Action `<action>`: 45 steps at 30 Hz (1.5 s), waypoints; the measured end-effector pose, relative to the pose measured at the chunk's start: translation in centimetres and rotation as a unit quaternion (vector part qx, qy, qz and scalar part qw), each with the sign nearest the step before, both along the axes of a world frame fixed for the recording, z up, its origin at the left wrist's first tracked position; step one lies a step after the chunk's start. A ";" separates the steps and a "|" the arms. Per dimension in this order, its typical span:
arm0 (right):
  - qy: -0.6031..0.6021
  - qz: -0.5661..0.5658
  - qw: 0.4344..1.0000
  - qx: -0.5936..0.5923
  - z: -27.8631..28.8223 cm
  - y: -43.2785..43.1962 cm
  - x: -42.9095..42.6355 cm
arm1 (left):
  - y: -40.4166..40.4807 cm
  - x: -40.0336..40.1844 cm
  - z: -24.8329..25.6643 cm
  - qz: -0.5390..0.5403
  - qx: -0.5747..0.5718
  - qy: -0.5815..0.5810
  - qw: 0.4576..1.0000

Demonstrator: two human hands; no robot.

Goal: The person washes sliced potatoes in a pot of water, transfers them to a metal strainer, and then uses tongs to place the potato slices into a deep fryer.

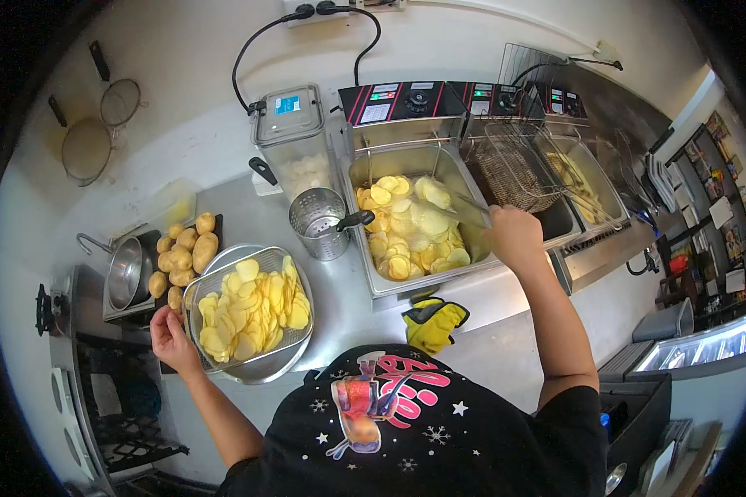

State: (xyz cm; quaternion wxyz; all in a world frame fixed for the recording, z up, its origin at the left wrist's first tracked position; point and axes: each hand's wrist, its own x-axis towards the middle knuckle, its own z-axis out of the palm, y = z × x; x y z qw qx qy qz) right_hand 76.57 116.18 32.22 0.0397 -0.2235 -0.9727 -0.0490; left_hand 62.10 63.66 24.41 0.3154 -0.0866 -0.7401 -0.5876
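My right hand (517, 237) grips metal tongs (451, 211), which reach into the deep fryer vat (373, 282). Many thin potato slices (404, 227) lie in the vat, with pale bubbling around the middle ones. On the left, my left hand (175, 345) is at the near-left rim of a wire mesh basket (289, 348), fingers curled; whether it grips the rim is unclear. Raw potato slices (255, 304) are heaped in this basket, which sits on a round metal tray (255, 376).
Whole potatoes (183, 251), a metal bowl (126, 273), a perforated cylinder (320, 233) with a black handle and a lidded clear container (292, 146) stand left of the vat. Yellow-black gloves (435, 324) lie before it. Fryer baskets (516, 171) and another vat (581, 177) are right.
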 end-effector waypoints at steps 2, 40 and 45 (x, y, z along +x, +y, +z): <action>-0.017 0.008 0.999 -0.035 0.1 -0.9 -0.4 | -0.2 0.0 -0.4 -0.001 0.007 0.002 1.000; -0.096 0.109 0.989 0.031 5.3 -2.3 0.1 | -2.1 1.2 0.2 0.022 0.013 -0.001 1.000; -0.030 0.156 0.987 -0.023 2.8 -2.8 0.0 | -1.3 0.5 0.1 0.022 0.017 -0.006 1.000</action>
